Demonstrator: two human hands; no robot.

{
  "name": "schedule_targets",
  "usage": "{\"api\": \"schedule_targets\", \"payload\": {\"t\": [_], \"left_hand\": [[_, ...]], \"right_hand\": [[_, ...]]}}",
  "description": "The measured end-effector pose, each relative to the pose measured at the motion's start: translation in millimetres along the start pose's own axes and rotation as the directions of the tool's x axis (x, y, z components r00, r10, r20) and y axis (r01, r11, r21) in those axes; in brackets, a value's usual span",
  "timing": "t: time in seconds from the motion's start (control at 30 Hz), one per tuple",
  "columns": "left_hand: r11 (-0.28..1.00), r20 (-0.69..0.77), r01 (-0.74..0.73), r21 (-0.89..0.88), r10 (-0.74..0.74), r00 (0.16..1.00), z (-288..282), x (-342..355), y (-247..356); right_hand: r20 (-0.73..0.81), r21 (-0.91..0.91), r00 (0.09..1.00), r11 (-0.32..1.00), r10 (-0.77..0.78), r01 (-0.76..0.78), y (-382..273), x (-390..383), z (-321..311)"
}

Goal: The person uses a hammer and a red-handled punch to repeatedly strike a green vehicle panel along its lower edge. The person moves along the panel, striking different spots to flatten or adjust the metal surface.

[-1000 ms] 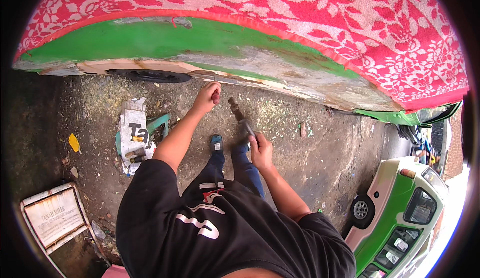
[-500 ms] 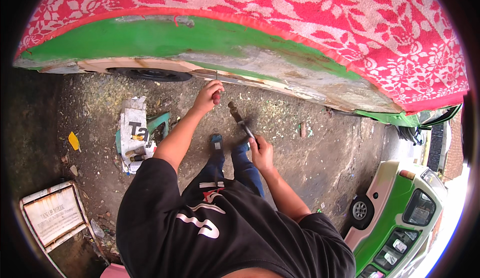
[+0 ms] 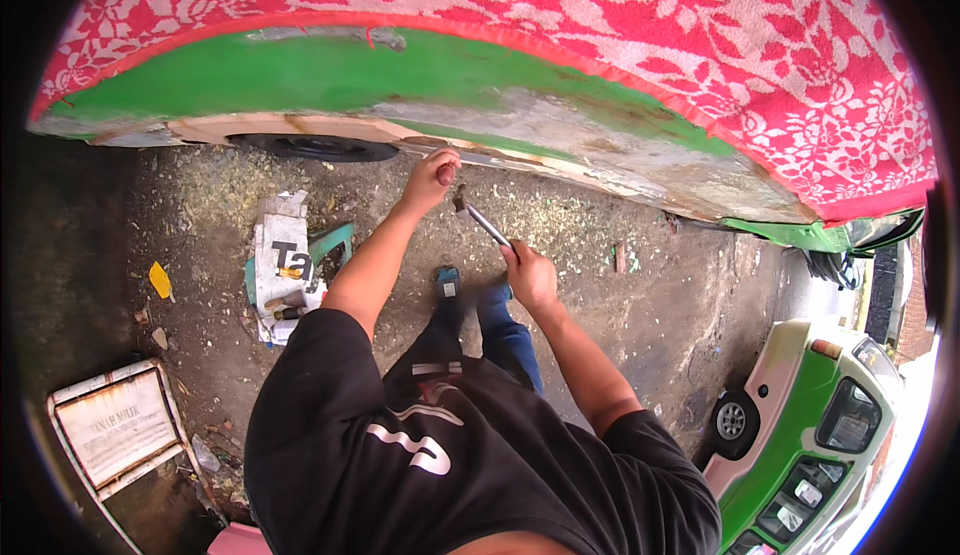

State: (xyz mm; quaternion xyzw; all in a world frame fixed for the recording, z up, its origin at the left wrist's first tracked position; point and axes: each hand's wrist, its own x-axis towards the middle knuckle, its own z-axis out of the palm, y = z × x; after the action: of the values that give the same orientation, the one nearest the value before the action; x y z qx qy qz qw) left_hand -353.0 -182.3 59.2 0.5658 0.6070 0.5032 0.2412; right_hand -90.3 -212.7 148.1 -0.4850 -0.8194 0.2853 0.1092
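Head view: outdoors, gritty dirt ground (image 3: 650,295) w/ debris. Left hand (image 3: 430,177) is closed on a small tool, pressed to the lower edge of a green vehicle body (image 3: 330,75) under a red floral cloth (image 3: 650,35). Right hand (image 3: 530,275) grips a hammer (image 3: 478,217), head near left hand. Crumpled packaging (image 3: 280,265) lies on ground at left; white board (image 3: 115,425) at lower left.

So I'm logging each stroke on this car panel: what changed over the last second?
The right hand swung the hammer up and leftward, so its head now sits close beside the left hand. A second ago the head hung lower, nearer the right hand. The left hand stayed pressed at the lower edge of the green car body. Grip, stance and the litter on the ground look unchanged.
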Motion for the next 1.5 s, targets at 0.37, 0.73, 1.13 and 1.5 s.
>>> {"api": "schedule_targets", "payload": {"t": [0.37, 0.73, 1.13, 1.5], "left_hand": [[0.847, 0.205, 0.332, -0.415, -0.268, 0.941, 11.3, 2.8, 0.7], [0.997, 0.089, 0.07, -0.032, -0.067, 0.994, 16.8, -1.8, -11.0], [0.998, 0.0, 0.001, 0.061, -0.001, 1.0, 8.8, -7.2, -6.4], [0.999, 0.034, -0.011, 0.05, 0.01, 0.999, 14.2, -18.5, -12.8]], "right_hand": [[-0.073, 0.078, 0.995, 0.994, -0.069, 0.075, -10.7, -8.3, 0.9], [-0.032, 0.095, 0.999, 0.995, 0.032, -0.028, -15.1, -9.7, 3.1], [0.024, 0.185, 0.985, 0.968, 0.169, -0.171, 8.0, -21.5, 7.5], [0.039, 0.226, 0.987, 0.961, 0.156, -0.161, 13.7, -60.4, -1.4]]}}
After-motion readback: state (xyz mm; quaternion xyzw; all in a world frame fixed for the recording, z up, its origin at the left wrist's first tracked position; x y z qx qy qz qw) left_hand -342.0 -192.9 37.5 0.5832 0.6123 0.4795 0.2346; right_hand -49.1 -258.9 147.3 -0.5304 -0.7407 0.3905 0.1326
